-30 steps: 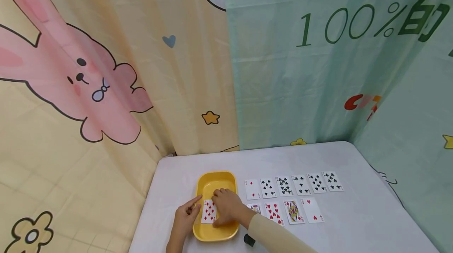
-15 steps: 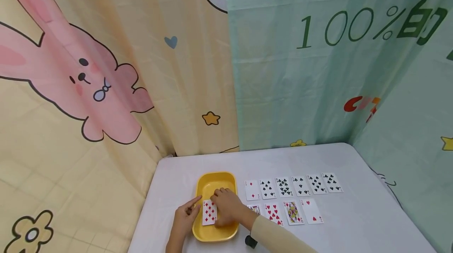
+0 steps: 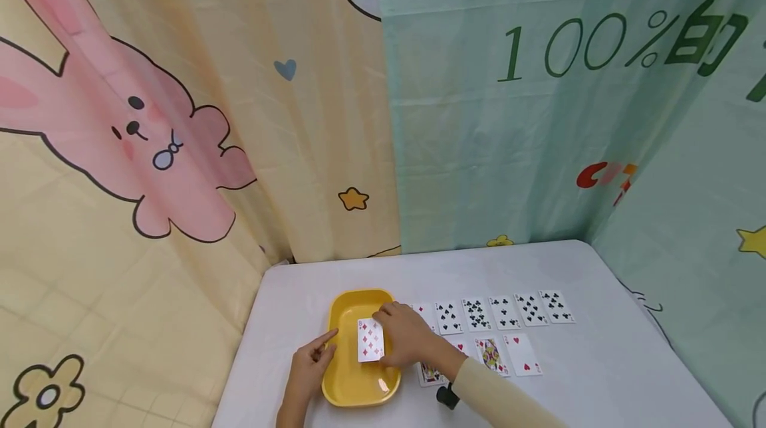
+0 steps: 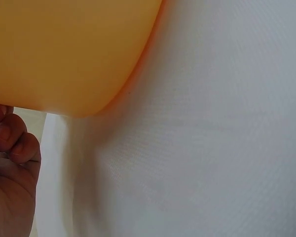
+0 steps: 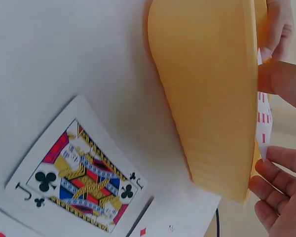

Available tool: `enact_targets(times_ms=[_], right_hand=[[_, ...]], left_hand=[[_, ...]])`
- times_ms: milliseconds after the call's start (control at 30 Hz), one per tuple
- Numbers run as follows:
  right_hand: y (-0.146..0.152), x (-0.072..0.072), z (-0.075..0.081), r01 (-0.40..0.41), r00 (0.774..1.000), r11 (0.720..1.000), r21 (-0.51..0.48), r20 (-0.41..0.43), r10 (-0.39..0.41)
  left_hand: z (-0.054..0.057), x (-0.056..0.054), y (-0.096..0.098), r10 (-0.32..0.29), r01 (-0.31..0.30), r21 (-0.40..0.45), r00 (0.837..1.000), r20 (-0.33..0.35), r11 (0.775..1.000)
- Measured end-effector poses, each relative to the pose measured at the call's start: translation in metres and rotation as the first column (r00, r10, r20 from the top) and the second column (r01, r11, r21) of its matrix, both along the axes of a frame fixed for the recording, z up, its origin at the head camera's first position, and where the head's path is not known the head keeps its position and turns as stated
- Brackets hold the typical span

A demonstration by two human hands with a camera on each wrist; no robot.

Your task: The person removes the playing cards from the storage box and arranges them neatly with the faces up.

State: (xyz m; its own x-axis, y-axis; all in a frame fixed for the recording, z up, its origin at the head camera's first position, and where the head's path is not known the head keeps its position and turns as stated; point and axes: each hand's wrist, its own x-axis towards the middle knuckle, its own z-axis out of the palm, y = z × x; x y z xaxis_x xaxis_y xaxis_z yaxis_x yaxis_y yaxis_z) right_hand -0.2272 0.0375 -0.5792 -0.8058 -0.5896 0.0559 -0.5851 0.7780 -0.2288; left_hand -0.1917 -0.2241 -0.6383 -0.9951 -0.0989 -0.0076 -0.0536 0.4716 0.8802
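A playing card of diamonds [image 3: 370,340] is pinched along its right side by my right hand [image 3: 409,335], thumb at the lower corner and fingers at the upper one. It is raised face up over the yellow tray [image 3: 344,385]. In the right wrist view the card [image 5: 263,121] shows just past the tray's rim, between thumb and fingers. My left hand [image 3: 308,367] holds the tray's left rim, index finger and thumb against it. From the left wrist, curled fingers [image 4: 20,143] show under the tray's edge, and part of that hand is hidden.
Right of the tray, face-up cards lie in two rows on the white table [image 3: 598,375]. The back row has several black cards such as a spade card [image 3: 449,318]; the front row includes a jack of clubs [image 5: 84,173] and a two of hearts [image 3: 523,355]. Curtains [image 3: 479,169] hang behind.
My right hand has lifted the diamonds card from the tray's floor and moved it up and to the right. The jack at the front row's left end is more exposed. My left hand stays at the rim.
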Motion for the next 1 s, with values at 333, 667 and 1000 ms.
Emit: enact_targets(times_ms=[333, 667, 1000], right_hand=[[0.035, 0.003, 0.015, 0.048, 0.998, 0.999, -0.021, 0.044, -0.047], [0.090, 0.009, 0.028, 0.082, 0.996, 0.996, -0.035, 0.030, -0.081], [0.161, 0.015, 0.023, 0.158, 0.987, 0.985, -0.068, 0.010, -0.158]], left_hand=[[0.000, 0.002, -0.004, -0.022, 0.022, 0.003, 0.999, -0.024, 1.000], [-0.002, 0.001, 0.000, -0.022, 0.022, 0.023, 1.000, -0.014, 0.999], [0.000, 0.001, 0.000, -0.013, 0.014, 0.013, 1.000, -0.024, 1.000]])
